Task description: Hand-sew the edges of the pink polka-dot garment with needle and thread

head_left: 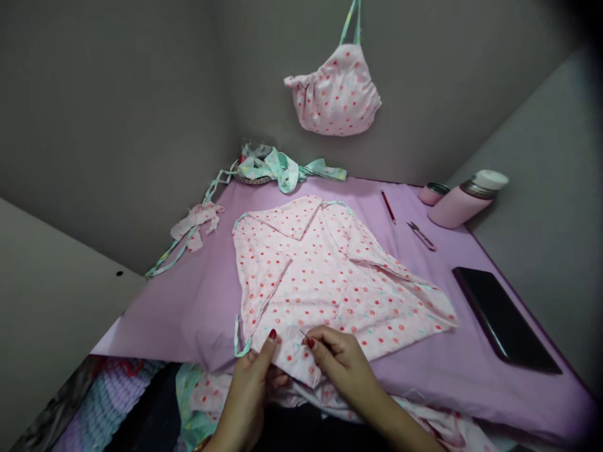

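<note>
- Pink dotted cotton fabric (301,289) is laid on the lilac sheet (179,320), its near edge gripped by the left hand (247,392).
- A needle (301,332) is pinched by the right hand (342,367), just above that fabric's edge.

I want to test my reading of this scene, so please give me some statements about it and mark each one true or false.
1. The right hand pinches a fine needle at the edge of the dotted pink fabric. True.
2. The left hand holds the thread snips. False: it holds the fabric; the snips lie on the lilac sheet.
3. The pink flask stands upright. False: it lies on its side.
4. A dotted pink garment hangs on the wall. True.
5. The black phone lies on the fabric. False: it lies on the sheet, apart from the fabric.
</note>
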`<state>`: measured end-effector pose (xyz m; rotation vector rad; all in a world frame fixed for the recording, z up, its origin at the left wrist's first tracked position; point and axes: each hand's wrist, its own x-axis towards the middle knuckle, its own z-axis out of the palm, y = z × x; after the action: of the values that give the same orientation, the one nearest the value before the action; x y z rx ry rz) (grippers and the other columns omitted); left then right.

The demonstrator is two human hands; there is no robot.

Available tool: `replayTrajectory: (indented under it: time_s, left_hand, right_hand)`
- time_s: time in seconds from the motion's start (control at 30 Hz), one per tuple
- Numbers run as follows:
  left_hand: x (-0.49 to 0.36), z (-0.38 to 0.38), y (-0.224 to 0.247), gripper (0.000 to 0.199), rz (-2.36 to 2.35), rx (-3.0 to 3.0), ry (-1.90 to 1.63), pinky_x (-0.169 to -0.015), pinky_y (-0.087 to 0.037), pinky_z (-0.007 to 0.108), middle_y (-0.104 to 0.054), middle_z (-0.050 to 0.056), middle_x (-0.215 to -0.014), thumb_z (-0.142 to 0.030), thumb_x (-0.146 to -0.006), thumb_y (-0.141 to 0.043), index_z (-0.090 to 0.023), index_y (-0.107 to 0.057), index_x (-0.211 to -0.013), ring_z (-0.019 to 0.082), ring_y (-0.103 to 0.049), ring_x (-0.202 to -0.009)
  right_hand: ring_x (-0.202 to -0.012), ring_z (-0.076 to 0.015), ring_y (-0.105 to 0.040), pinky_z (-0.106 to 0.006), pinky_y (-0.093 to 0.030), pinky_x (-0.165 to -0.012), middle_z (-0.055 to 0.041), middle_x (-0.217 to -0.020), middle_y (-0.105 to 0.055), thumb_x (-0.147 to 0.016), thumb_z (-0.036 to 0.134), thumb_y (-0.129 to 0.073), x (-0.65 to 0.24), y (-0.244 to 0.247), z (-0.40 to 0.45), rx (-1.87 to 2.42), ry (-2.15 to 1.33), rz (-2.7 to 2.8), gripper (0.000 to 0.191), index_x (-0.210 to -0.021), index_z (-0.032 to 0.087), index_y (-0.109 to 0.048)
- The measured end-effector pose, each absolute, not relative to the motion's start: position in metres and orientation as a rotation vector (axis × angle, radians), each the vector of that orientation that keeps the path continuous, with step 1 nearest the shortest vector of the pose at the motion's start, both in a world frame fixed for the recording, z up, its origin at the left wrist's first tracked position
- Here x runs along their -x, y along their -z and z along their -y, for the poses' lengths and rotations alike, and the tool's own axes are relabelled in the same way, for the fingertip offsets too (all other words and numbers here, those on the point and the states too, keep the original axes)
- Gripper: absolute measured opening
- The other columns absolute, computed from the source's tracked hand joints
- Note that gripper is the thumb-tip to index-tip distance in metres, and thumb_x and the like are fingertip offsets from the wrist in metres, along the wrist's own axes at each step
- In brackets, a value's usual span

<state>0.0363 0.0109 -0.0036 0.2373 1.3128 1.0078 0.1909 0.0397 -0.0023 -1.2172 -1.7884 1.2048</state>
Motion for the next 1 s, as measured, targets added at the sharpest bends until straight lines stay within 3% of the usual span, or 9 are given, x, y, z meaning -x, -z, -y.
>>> replayTrajectory:
  time_s: [0.17,0.37,0.53,0.83,1.0]
  left_hand:
    - [-0.039,-0.010,0.008,0.035,-1.307,-0.274,-1.036,-0.042,-0.041,0.018,-0.053,-0.004,-0.051,-0.042,-0.061,-0.074,-0.014,-0.054,-0.068,0.008,-0.046,-0.042]
    - [-0.038,-0.011,0.007,0.029,-1.286,-0.345,-1.033,-0.044,-0.039,0.018,-0.052,-0.005,-0.048,-0.037,-0.067,-0.071,-0.014,-0.053,-0.061,0.008,-0.044,-0.043]
    - [-0.037,-0.011,0.010,0.030,-1.302,-0.329,-0.996,-0.047,-0.040,0.020,-0.056,-0.003,-0.050,-0.041,-0.065,-0.072,-0.014,-0.057,-0.063,0.009,-0.048,-0.044]
    - [-0.033,-0.011,0.012,0.033,-1.340,-0.349,-0.931,-0.046,-0.041,0.022,-0.058,-0.002,-0.047,-0.045,-0.063,-0.071,-0.015,-0.058,-0.057,0.011,-0.050,-0.043]
    - [-0.033,-0.011,0.012,0.034,-1.346,-0.374,-0.915,-0.046,-0.040,0.021,-0.057,-0.002,-0.046,-0.045,-0.064,-0.070,-0.015,-0.057,-0.055,0.011,-0.049,-0.042]
  right_hand:
    - [-0.064,-0.0111,-0.055,-0.019,-0.039,-0.060,-0.0008,-0.069,-0.060,-0.089,0.022,-0.042,-0.188,-0.008,-0.037,1.236,-1.117,1.911,0.021,-0.078,0.017,-0.059]
    - [-0.069,-0.0142,-0.055,-0.022,-0.040,-0.062,-0.0045,-0.072,-0.060,-0.090,0.023,-0.037,-0.186,-0.012,-0.035,1.339,-0.993,2.062,0.027,-0.076,0.017,-0.059]
    - [-0.061,-0.0135,-0.058,-0.020,-0.043,-0.060,-0.0017,-0.064,-0.063,-0.089,0.026,-0.040,-0.186,-0.010,-0.033,1.375,-1.108,2.088,0.029,-0.075,0.021,-0.065]
    - [-0.065,-0.0149,-0.064,-0.021,-0.045,-0.064,-0.0011,-0.071,-0.068,-0.085,0.020,-0.043,-0.189,-0.005,-0.031,1.389,-1.145,2.097,0.028,-0.094,0.025,-0.069]
    - [-0.063,-0.0148,-0.063,-0.021,-0.046,-0.063,-0.0012,-0.067,-0.067,-0.085,0.021,-0.043,-0.189,-0.004,-0.030,1.427,-1.125,2.087,0.027,-0.092,0.025,-0.069]
